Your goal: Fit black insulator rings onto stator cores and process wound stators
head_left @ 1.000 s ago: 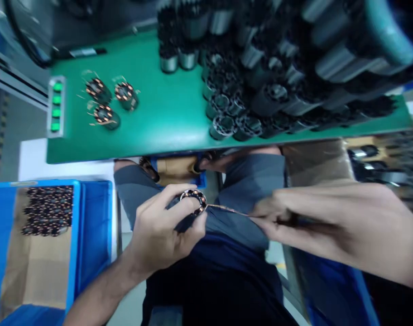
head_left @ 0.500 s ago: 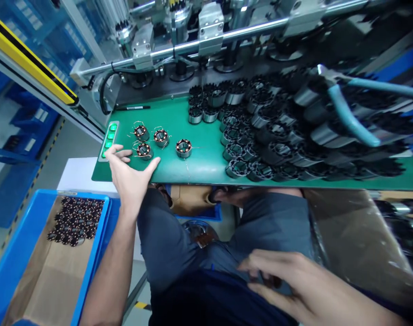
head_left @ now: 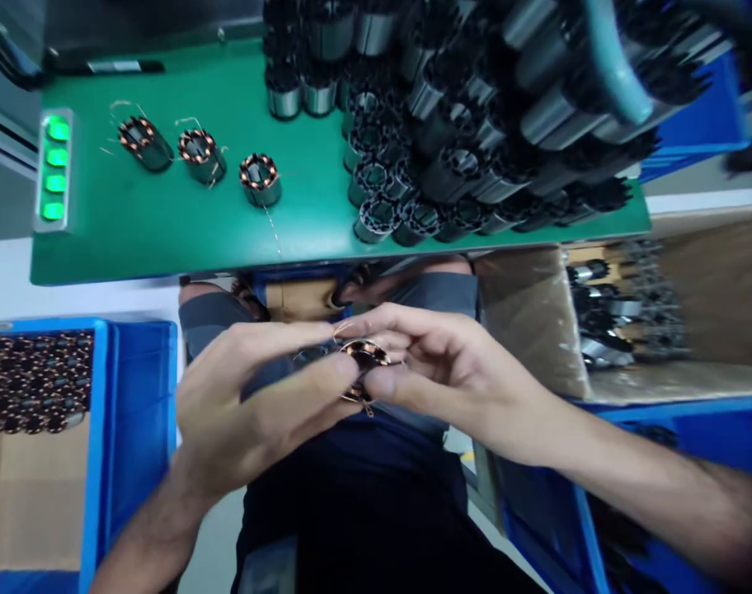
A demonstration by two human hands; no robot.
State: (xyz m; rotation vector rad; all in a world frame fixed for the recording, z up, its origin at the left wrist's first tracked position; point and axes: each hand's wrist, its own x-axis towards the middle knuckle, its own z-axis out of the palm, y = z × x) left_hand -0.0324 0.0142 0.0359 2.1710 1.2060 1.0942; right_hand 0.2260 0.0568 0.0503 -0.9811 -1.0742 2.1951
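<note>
Between both hands, above my lap, is a copper-wound motor stator (head_left: pixel 364 355) with loose wire ends sticking out. My left hand (head_left: pixel 258 392) closes on its left side, thumb near the wound face. From the right, my right hand (head_left: pixel 450 371) grips it with thumb and fingers. The fingers cover much of its body. On the green mat (head_left: pixel 166 239) stand three more wound stators: a left one (head_left: pixel 144 143), a middle one (head_left: pixel 201 155) and a right one (head_left: pixel 260 179), each with thin wire ends.
Many unwound stator cores (head_left: pixel 376 219) are stacked on the mat's right, with blue-handled pliers (head_left: pixel 617 66) on top. A blue bin (head_left: pixel 97 462) at left holds rows of wound stators. A cardboard box (head_left: pixel 530 322) with metal parts sits at right. A green-lit button panel (head_left: pixel 55 169) is at the mat's left.
My left hand has taken one wound stator off the mat and brought it over my lap. My right hand has risen to meet it. The view has shifted closer to the mat.
</note>
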